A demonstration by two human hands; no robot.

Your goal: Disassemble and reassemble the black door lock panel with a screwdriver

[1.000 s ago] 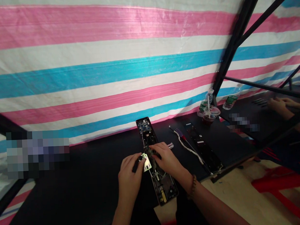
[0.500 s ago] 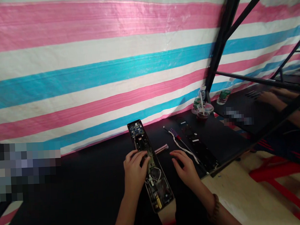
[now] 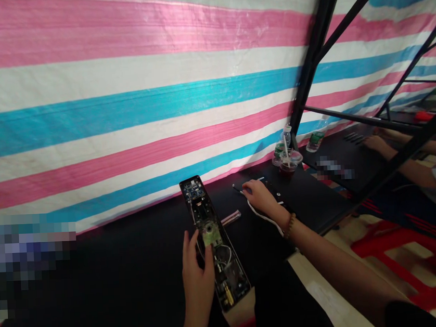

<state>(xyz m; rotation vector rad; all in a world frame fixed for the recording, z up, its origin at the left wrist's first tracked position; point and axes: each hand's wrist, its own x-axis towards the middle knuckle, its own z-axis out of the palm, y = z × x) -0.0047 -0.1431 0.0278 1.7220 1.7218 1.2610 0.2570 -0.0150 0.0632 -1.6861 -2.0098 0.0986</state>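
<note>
A long, narrow black device casing (image 3: 240,263) lies open on the black table, with a circuit board (image 3: 193,189) at its far end, a greenish part mid-way, white wires and a brass-coloured fitting (image 3: 228,294) at the near end. My left hand (image 3: 199,268) rests on the casing's left edge, fingers apart and holding nothing. To the right, my right hand (image 3: 260,196) reaches over a white cable (image 3: 263,214), its fingers curled down over a blue-and-red handle, apparently a screwdriver's, now hidden beneath them. A thin pinkish wire bundle (image 3: 231,217) lies between hand and casing.
Behind my right hand lies a long black cover panel (image 3: 278,194). A plastic cup with a straw (image 3: 290,160) and a bottle (image 3: 278,153) stand at the back right, near a black metal frame (image 3: 301,92). A co-worker's hands (image 3: 378,139) are at the neighbouring table.
My right hand has moved forward from beside the casing to the tool by the white cable, covering its handle. My left hand has drawn back slightly from the greenish part. The view has shifted slightly.
</note>
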